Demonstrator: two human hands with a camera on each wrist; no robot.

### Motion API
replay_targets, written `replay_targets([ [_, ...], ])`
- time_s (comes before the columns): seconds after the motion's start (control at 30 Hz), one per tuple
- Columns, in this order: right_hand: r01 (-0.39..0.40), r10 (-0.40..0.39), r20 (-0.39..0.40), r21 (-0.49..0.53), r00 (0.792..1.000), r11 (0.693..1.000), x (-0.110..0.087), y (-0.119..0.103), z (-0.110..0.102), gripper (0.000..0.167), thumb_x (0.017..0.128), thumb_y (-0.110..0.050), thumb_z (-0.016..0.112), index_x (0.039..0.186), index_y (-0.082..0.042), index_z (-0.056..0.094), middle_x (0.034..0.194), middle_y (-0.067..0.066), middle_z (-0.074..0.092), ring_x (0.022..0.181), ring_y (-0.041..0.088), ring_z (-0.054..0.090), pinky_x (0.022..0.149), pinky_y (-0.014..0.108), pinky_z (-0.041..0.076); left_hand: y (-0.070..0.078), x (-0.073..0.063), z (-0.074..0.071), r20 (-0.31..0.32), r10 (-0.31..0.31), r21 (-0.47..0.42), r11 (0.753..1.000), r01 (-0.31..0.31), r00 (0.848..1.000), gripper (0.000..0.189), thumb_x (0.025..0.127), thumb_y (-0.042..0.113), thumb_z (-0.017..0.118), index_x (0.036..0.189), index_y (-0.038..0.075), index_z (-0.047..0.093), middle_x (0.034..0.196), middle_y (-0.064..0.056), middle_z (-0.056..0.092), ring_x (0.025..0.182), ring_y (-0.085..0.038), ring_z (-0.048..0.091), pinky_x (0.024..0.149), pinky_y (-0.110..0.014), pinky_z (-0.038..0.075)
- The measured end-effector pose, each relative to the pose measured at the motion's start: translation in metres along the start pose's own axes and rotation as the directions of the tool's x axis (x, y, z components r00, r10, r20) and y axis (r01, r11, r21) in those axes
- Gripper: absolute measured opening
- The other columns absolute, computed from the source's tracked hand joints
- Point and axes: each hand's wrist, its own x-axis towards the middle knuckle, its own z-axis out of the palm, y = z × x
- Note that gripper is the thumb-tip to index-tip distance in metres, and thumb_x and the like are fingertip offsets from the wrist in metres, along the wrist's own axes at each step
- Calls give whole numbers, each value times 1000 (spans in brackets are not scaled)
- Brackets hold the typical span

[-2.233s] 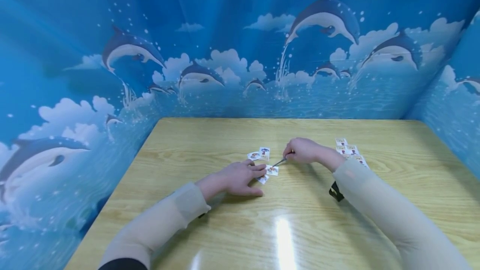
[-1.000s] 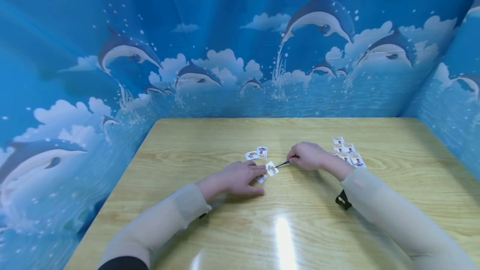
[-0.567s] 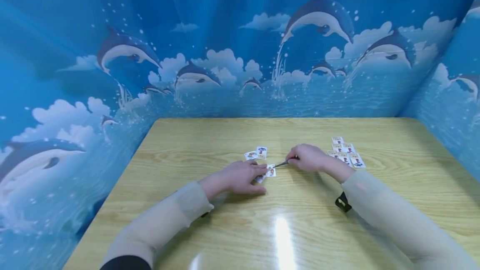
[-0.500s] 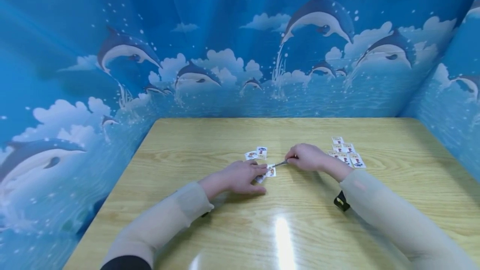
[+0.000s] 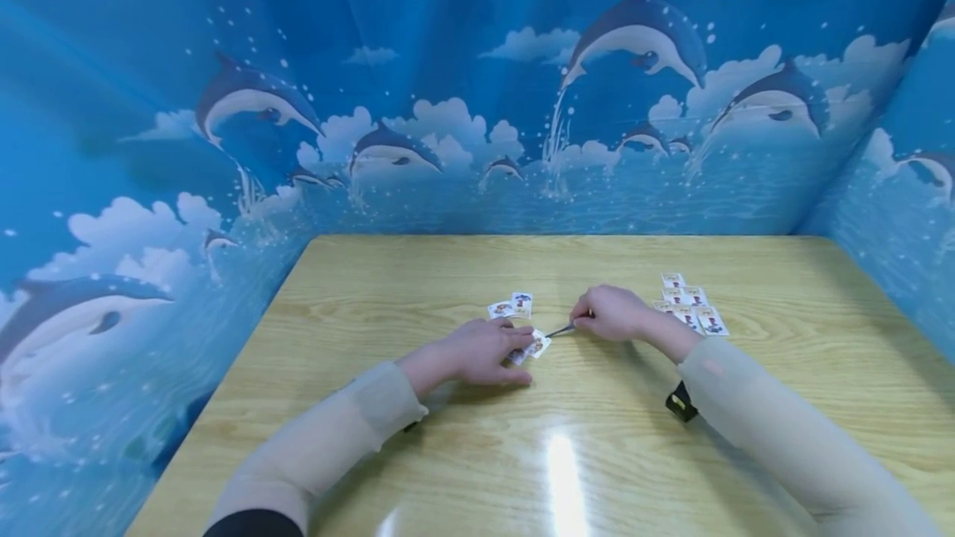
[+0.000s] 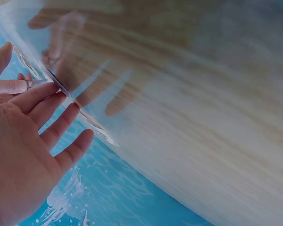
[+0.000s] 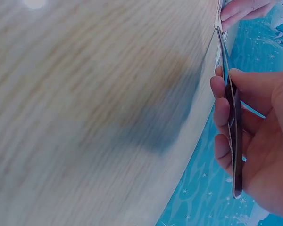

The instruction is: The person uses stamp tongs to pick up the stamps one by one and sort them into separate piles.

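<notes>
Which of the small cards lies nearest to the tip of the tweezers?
The card just right of the left hand in the head view: the tweezers reach its edge; the others lie farther off.

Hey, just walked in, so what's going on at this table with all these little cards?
A person is handling small picture cards on a wooden table. The right hand holds tweezers, their tip at a card by the left hand's fingertips. The left hand, fingers extended, partly covers a neighbouring card. More cards lie just beyond it, and another group sits off to the right. Whether the tweezers actually grip the card is too small to tell.
</notes>
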Motion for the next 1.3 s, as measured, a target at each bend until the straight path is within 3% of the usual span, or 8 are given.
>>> replay_targets([
  [0.13, -3, 3, 7, 19, 1000, 1000, -3, -3, 0, 13, 92, -10, 65, 97, -8, 77, 92, 3, 72, 84, 20, 66, 81, 44, 53, 0, 1, 0, 6, -10, -4, 1000, 10, 1000, 72, 94, 61, 49, 150, 18, 38, 154, 5, 34, 139, -26, 34, 107, -42, 36],
  [0.37, 68, -68, -18, 17, 998, 998, -6, -4, 0, 13, 92, -13, 65, 94, -8, 77, 86, 0, 71, 77, 16, 64, 73, 41, 54, -1, 2, 0, 21, -17, -18, 1000, 17, 1000, 74, 93, 63, 47, 151, 20, 36, 155, 6, 31, 140, -27, 31, 108, -43, 34],
  [0.7, -92, 93, -29, 39, 995, 995, -8, -1, 4, 15, 92, -8, 63, 99, -4, 76, 94, 8, 73, 82, 21, 66, 80, 45, 54, -1, -3, 2, 29, -14, -64, 998, 15, 999, 73, 94, 61, 49, 152, 20, 33, 156, 8, 28, 140, -25, 31, 108, -43, 34],
  [0.97, -73, 74, -30, 31, 997, 997, -14, -1, 4, 14, 91, -6, 64, 96, -5, 77, 93, 7, 73, 75, 15, 63, 72, 40, 53, 0, -2, 2, 11, -6, -51, 999, 7, 1000, 74, 93, 63, 48, 151, 19, 36, 155, 7, 31, 139, -25, 33, 106, -44, 37],
  [1.3, -63, 64, -61, 25, 996, 998, -19, -4, 6, 16, 93, -7, 63, 101, -4, 76, 96, 8, 73, 83, 21, 66, 71, 39, 53, 1, -1, 2, 26, -35, -50, 998, 37, 999, 74, 93, 62, 49, 152, 20, 35, 156, 8, 30, 140, -25, 30, 108, -45, 35],
])
